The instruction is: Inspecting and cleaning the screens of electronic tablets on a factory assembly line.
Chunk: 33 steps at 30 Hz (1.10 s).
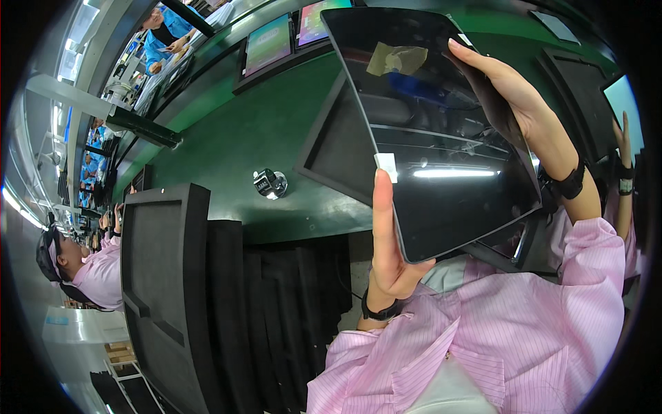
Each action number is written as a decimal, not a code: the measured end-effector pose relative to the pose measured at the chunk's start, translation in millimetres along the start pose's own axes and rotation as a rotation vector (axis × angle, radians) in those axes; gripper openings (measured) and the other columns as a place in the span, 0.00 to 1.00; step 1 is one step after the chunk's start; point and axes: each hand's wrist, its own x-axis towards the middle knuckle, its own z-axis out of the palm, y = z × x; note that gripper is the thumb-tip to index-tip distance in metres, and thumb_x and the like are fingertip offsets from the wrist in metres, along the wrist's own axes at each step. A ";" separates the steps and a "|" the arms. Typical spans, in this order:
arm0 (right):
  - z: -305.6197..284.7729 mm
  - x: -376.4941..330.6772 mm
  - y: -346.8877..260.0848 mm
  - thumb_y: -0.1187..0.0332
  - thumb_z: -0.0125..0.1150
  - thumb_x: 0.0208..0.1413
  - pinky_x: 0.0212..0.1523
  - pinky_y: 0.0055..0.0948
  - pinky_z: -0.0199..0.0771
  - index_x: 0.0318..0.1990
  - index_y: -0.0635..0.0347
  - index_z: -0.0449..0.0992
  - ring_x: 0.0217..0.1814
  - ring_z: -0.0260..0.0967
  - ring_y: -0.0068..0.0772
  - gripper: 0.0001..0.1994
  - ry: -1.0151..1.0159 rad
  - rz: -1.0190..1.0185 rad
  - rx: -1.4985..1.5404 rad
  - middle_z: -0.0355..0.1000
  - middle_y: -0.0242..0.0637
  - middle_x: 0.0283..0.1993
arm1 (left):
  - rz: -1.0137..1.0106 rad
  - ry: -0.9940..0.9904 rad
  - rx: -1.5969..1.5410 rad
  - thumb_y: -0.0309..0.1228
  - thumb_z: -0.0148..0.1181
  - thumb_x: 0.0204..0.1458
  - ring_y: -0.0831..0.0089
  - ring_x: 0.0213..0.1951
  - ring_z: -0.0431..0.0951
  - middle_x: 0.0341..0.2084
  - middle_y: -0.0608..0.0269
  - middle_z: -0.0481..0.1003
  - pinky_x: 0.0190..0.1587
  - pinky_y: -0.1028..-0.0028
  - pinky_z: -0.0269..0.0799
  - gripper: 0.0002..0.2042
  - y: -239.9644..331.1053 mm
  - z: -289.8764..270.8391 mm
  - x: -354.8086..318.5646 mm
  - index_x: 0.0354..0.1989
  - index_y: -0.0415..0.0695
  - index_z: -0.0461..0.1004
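Note:
A large tablet [448, 186] with a dark, glossy screen is held up tilted in front of me, reflecting a bright lamp. My left hand [396, 252] grips its lower left edge, thumb beside a small white tab [386, 168]. At the upper right edge my right hand [514, 93] holds it, the thumb near another white tab [465, 39]. A yellowish translucent patch [396, 60] shows on the upper part of the screen. Behind the tablet, partly hidden, lies a black foam tray [327, 141].
On the green table [234, 145] stands a small silver-and-black counter [269, 184]. Lit tablets [269, 45] in black trays line the far side. Upright black trays [162, 255] stand at the left. A co-worker [83, 269] in pink is beyond them; another person's hand [623, 141] shows at right.

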 end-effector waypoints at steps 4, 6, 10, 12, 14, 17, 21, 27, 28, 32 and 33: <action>7.8 -2.9 2.0 0.66 0.60 0.54 0.42 0.13 0.74 0.41 0.68 0.75 0.39 0.72 0.19 0.13 0.002 -0.011 -0.030 0.74 0.36 0.40 | 0.019 0.371 0.170 0.50 0.64 0.45 0.69 0.57 0.62 0.60 0.52 0.57 0.58 0.72 0.56 0.52 -4.7 17.8 -2.2 0.66 0.32 0.36; 9.5 -2.8 4.4 0.66 0.60 0.55 0.41 0.12 0.74 0.40 0.68 0.75 0.38 0.72 0.18 0.13 0.024 -0.047 -0.013 0.74 0.35 0.39 | 0.096 0.325 0.207 0.54 0.61 0.45 0.68 0.57 0.62 0.58 0.51 0.58 0.58 0.70 0.56 0.51 -9.4 13.0 -2.4 0.65 0.31 0.38; 1.0 -1.4 3.5 0.66 0.60 0.55 0.40 0.11 0.74 0.41 0.68 0.75 0.38 0.72 0.17 0.13 -0.008 -0.025 -0.068 0.74 0.35 0.39 | 0.245 0.009 0.102 0.30 0.56 0.51 0.55 0.63 0.56 0.63 0.40 0.49 0.64 0.64 0.46 0.41 -9.4 -1.5 3.4 0.64 0.28 0.35; 3.8 -1.0 5.4 0.65 0.60 0.55 0.39 0.11 0.75 0.40 0.67 0.74 0.37 0.72 0.17 0.13 0.004 -0.036 -0.062 0.74 0.36 0.39 | 0.231 -0.046 0.137 0.28 0.58 0.49 0.56 0.61 0.59 0.62 0.40 0.51 0.63 0.64 0.49 0.41 -6.9 -5.5 1.8 0.64 0.28 0.35; -0.1 -0.2 5.0 0.65 0.60 0.55 0.40 0.11 0.74 0.40 0.67 0.75 0.38 0.72 0.16 0.13 -0.001 -0.023 -0.077 0.74 0.35 0.39 | 0.233 -0.004 0.197 0.25 0.58 0.48 0.56 0.60 0.60 0.60 0.40 0.54 0.62 0.64 0.51 0.42 -6.4 -2.2 0.7 0.64 0.28 0.34; 10.9 -6.8 5.6 0.64 0.60 0.55 0.37 0.10 0.71 0.40 0.66 0.75 0.36 0.70 0.14 0.13 0.028 -0.032 -0.116 0.74 0.32 0.38 | 0.255 0.000 0.236 0.21 0.59 0.46 0.55 0.58 0.62 0.58 0.38 0.57 0.61 0.63 0.53 0.43 -6.2 -1.8 1.1 0.64 0.28 0.33; 8.7 -19.2 -8.0 0.59 0.61 0.54 0.26 0.10 0.59 0.36 0.62 0.76 0.28 0.62 0.07 0.13 -0.022 -0.037 -0.326 0.70 0.22 0.30 | 0.251 -0.035 0.410 0.18 0.61 0.43 0.53 0.57 0.65 0.56 0.35 0.59 0.60 0.61 0.54 0.46 3.2 -0.9 -10.3 0.64 0.28 0.31; 6.4 -27.4 -1.4 0.55 0.61 0.53 0.25 0.11 0.54 0.35 0.57 0.76 0.26 0.57 0.06 0.14 0.040 -0.179 -0.388 0.66 0.17 0.28 | -0.006 0.168 -0.392 0.32 0.70 0.40 0.53 0.52 0.70 0.51 0.31 0.65 0.54 0.64 0.64 0.45 -7.7 -6.0 -43.5 0.62 0.29 0.46; 9.8 -29.6 -0.4 0.56 0.61 0.53 0.26 0.11 0.55 0.35 0.57 0.76 0.26 0.58 0.06 0.14 0.060 -0.212 -0.376 0.67 0.18 0.29 | -0.076 0.191 -0.529 0.35 0.71 0.40 0.53 0.52 0.71 0.50 0.31 0.66 0.53 0.65 0.65 0.44 -6.7 -7.8 -48.2 0.61 0.29 0.50; 3.5 -34.4 -7.0 0.57 0.60 0.54 0.30 0.10 0.60 0.37 0.59 0.76 0.29 0.63 0.08 0.14 0.098 -0.211 -0.458 0.71 0.21 0.32 | -0.180 0.203 -0.824 0.37 0.71 0.40 0.56 0.52 0.72 0.51 0.35 0.67 0.52 0.66 0.65 0.32 -17.9 -21.0 -69.6 0.55 0.38 0.67; 6.6 -36.6 -7.1 0.57 0.60 0.54 0.30 0.10 0.60 0.37 0.59 0.76 0.29 0.63 0.08 0.14 0.098 -0.212 -0.457 0.71 0.21 0.32 | -0.310 0.154 -0.936 0.35 0.71 0.40 0.55 0.52 0.71 0.52 0.37 0.67 0.52 0.66 0.64 0.31 -18.2 -25.3 -73.3 0.54 0.41 0.69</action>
